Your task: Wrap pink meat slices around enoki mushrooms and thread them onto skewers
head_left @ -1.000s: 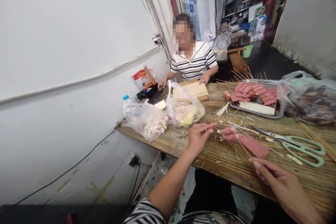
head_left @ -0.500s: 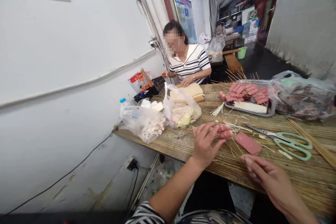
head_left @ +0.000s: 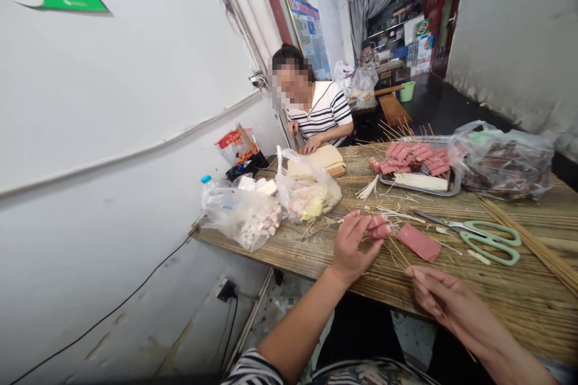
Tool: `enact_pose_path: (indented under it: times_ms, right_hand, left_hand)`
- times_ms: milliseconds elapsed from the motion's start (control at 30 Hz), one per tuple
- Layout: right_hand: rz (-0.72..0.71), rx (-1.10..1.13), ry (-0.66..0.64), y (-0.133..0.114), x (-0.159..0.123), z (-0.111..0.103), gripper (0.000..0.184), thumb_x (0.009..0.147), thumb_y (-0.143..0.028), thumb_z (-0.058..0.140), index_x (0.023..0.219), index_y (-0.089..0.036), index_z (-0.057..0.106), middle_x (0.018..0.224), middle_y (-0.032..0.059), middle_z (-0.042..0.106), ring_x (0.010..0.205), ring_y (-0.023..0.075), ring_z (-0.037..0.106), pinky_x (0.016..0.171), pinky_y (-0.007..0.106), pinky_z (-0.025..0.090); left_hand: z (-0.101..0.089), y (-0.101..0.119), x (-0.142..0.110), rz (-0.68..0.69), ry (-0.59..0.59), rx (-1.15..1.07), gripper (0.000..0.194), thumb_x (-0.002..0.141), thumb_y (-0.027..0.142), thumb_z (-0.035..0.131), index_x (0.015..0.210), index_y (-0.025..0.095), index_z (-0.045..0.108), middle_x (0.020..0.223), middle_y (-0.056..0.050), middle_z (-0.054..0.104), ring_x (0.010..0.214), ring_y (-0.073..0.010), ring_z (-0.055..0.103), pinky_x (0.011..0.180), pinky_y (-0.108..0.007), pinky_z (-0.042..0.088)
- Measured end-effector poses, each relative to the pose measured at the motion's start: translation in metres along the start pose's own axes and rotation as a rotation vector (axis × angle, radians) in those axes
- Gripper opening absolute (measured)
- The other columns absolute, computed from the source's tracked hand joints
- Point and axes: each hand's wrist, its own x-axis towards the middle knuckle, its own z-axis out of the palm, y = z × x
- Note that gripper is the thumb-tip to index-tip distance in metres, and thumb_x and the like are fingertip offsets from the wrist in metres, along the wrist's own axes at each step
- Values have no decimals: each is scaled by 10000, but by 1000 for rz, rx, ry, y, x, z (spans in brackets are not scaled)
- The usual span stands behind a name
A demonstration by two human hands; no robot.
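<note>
My left hand [head_left: 351,246] is closed around pink meat rolls [head_left: 378,227], with pale mushroom ends showing at the sides. A thin bamboo skewer [head_left: 400,254] is pinched in my right hand [head_left: 451,298]. Its far end reaches the rolls, and the near end sticks out below my palm; whether the tip has gone into the meat I cannot tell. Just right of the rolls lies a stack of flat pink meat slices [head_left: 419,242] on the wooden table [head_left: 506,307]. Loose enoki mushrooms [head_left: 397,214] are scattered behind it.
Green-handled scissors [head_left: 492,240] and a bundle of skewers [head_left: 533,246] lie at right. Behind stand a metal tray [head_left: 455,183] of skewered rolls and a filled plastic bag [head_left: 506,162]. Bags of mushrooms [head_left: 259,225] and vegetables [head_left: 311,198] sit left. Opposite, a co-worker [head_left: 316,108] handles pale sheets [head_left: 316,161].
The view has shifted slightly. More of the skewer shows below my right hand, while my left hand keeps hold of the rolls. Across the table, the co-worker's head has bent lower.
</note>
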Motion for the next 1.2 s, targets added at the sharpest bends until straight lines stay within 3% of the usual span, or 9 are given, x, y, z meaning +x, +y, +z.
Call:
enact_pose_path:
  times_ms: [133,300,433,500,600,767,933,1033,1200]
  right_hand:
    - [38,18,-54,1,2,-1,323,767,-456,717,824,-142,668,599,-57,355,508,37,262,466,203,193]
    - [77,-210,-40,0,9,9,431,724,-554,700,838,-141,652,607,-44,427,503,49,295,462,207,210]
    - [-57,-692,-53,3,24,20,393,795,-539,558,831,-161,660,628,0,539,530,103,425,503,242,313]
    - [-224,-980,-96,2,30,24,321,852,-427,466,816,-178,665,716,45,629,667,161,546,635,288,407]
    - [-358,-1386,-150,-5,37,29,338,904,-286,355,798,-185,659,830,79,675,793,205,605,751,329,422]
    - [-439,-1843,72,-26,53,29,327,935,-231,349,818,-157,646,871,107,657,851,227,609,724,314,416]
    - [-508,-1933,137,-31,67,18,271,918,-222,426,822,-166,673,856,91,660,867,220,609,759,312,418]
    - [-580,-1908,241,-41,57,-6,290,934,-271,416,883,-175,685,913,88,659,820,203,605,693,298,415]
    - [-558,-2082,685,-90,8,-74,312,937,-293,425,845,-130,675,777,106,618,687,191,581,564,285,339]
  left_hand:
    - [2,-1,-1,32,4,-10,495,810,155,632,1281,173,481,1162,-126,641,1167,-230,587,995,-419,524]
    - [-24,-5,-12,11,-45,29,546,798,118,631,1313,197,467,1137,-111,636,1115,-217,601,929,-379,548]
    - [-46,-10,-37,-85,-81,114,518,795,101,617,1292,201,511,1065,-93,633,986,-194,619,869,-347,548]
    - [-48,-14,-50,-161,-90,152,484,791,93,606,1259,200,547,1031,-87,636,953,-190,620,853,-337,546]
    - [-43,-22,-65,-267,-114,179,410,777,96,606,1176,193,606,969,-74,647,900,-186,628,816,-327,551]
    - [-36,-30,-73,-312,-135,189,381,776,158,662,1151,191,610,989,-69,683,898,-202,630,826,-370,548]
    - [-43,-30,-75,-306,-114,205,424,784,265,720,1175,165,590,1098,-110,672,1017,-242,617,912,-437,520]
    - [-47,-27,-76,-298,-116,193,388,806,285,706,1162,174,603,1112,-115,661,1035,-247,614,913,-438,518]
    - [-45,-28,-74,-261,-104,169,294,851,218,648,1141,188,614,992,-81,688,913,-211,636,842,-389,532]
